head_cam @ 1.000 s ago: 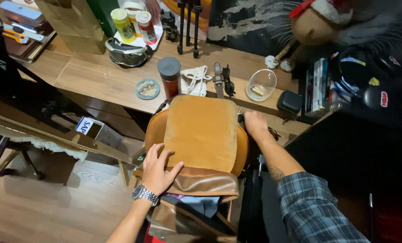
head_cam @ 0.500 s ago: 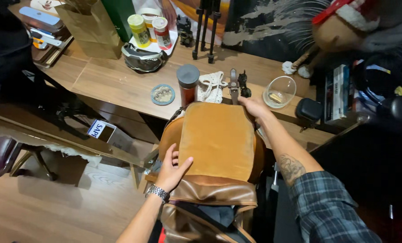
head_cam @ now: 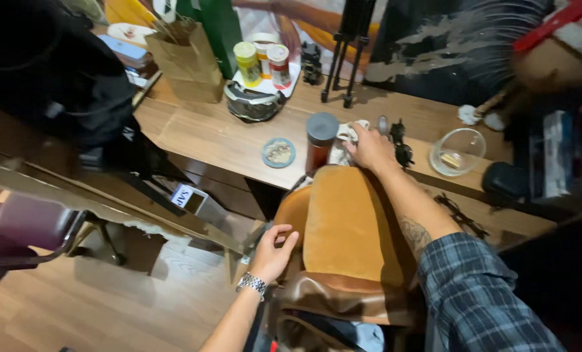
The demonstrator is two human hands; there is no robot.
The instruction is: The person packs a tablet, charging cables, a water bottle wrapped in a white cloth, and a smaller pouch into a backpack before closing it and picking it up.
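Observation:
My left hand (head_cam: pixel 273 251), with a metal watch on the wrist, rests with curled fingers on the left edge of a tan cushioned chair (head_cam: pixel 349 234). My right hand (head_cam: pixel 369 148) reaches over the chair back onto the wooden desk (head_cam: pixel 213 140). It lies on white cloth-like items (head_cam: pixel 344 140) beside a dark-lidded reddish tumbler (head_cam: pixel 320 140). Whether it grips anything there is hidden under the palm. A plaid sleeve covers my right upper arm.
On the desk stand a small round dish (head_cam: pixel 278 152), a glass bowl (head_cam: pixel 458 151), a brown paper bag (head_cam: pixel 185 60), two lidded cans (head_cam: pixel 263 62), a dark basket (head_cam: pixel 252 104) and tripod legs (head_cam: pixel 346 58). A black case (head_cam: pixel 506 182) lies far right. Wood floor lies lower left.
My right hand moved from the chair's top edge forward onto the desk by the tumbler. My left hand slid from the chair back to its left edge. The view shifted closer.

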